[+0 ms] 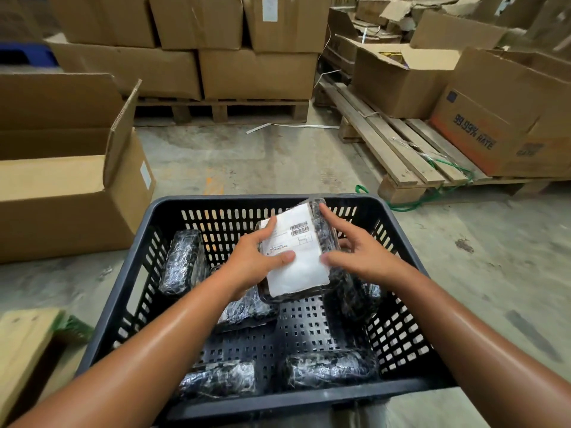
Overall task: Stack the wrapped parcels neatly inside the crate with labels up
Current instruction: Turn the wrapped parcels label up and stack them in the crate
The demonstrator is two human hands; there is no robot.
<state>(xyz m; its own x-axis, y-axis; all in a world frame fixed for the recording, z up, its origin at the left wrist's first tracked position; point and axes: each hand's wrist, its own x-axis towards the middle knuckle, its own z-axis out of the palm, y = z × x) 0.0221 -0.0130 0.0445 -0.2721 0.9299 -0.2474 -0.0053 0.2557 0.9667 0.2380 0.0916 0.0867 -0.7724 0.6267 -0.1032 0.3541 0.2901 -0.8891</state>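
While we hold the parcel [296, 251] over the crate [173, 208], its label [293, 257] already faces up, so no flip needed. Left hand [251, 261] grips the left edge, thumb pressed on the label; right hand [355, 248] clamps the right edge, index finger stretched along the far corner. Parcel sits between both hands, above the crate's far middle, tilted with the far end higher. Long axis runs near-to-far, roughly along our forearms.

Loose parcels lie in the crate: one [182, 264] leaning at the left wall, two [219, 379] [330, 367] along the near wall, one [247, 310] under the left wrist, probably another at the right under the held one, hard to tell. None shows a label from here.

Bare floor of the crate lies straight below and nearer to us. Next move, we judge: lower it flat there, both hands equally close.
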